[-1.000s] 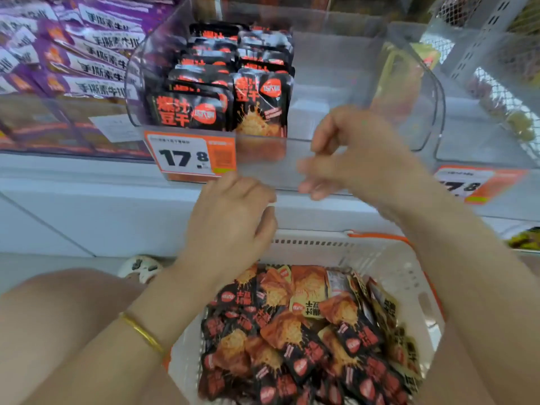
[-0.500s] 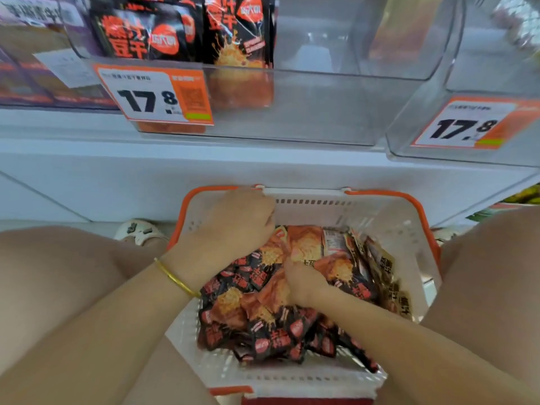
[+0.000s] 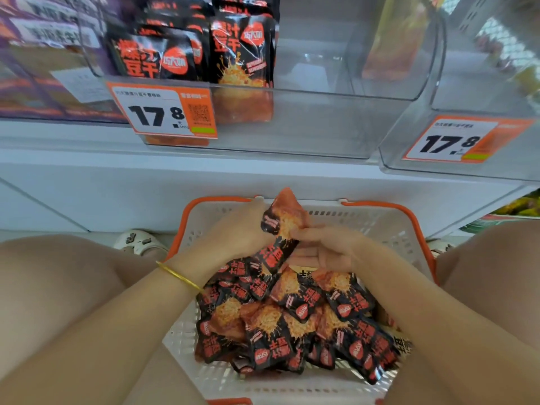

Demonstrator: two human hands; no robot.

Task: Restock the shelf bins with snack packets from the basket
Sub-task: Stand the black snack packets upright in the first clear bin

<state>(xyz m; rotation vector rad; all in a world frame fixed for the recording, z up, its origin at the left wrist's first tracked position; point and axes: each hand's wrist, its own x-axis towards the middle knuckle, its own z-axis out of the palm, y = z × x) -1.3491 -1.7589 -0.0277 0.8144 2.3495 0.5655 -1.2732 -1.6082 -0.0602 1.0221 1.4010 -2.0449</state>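
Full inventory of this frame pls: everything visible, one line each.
basket: one, white with orange rim, below the shelf, between the knees
loose packets: a heap, too many to count, black and orange, in the basket
held packets: at least two, black and orange, above the heap
left bin: one, clear, on the shelf
binned packets: several rows, black and orange, left side of the left bin
right bin: one, clear, shelf right
price tags: two, orange and white, one per bin front
purple packs: several, shelf far left
sandal: one, white, left of the basket
bangle: one, gold, left wrist
left hand: grips the held packets
right hand: pinches the held packets
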